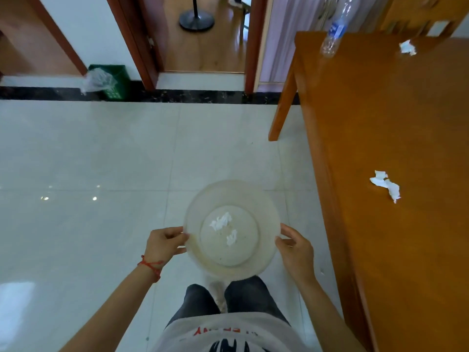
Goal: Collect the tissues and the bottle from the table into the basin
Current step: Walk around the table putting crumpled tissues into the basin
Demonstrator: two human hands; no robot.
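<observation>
A clear round basin (195,212) is held over the floor in front of me, with my left hand (163,243) gripping its left rim and my right hand (295,247) gripping its right rim. Two crumpled white tissues (220,221) (231,237) lie on its bottom. To the right stands the orange wooden table (380,118). One crumpled tissue (385,184) lies near the table's middle and another (407,48) at its far side. An empty clear plastic bottle with a blue label (335,31) stands at the table's far left corner.
Pale glossy floor tiles spread to the left. A green bin with a plastic bag (109,81) sits against the far wall. Beyond it a doorway opens, with a black stand base (196,21) inside. The table's left edge runs close to my right arm.
</observation>
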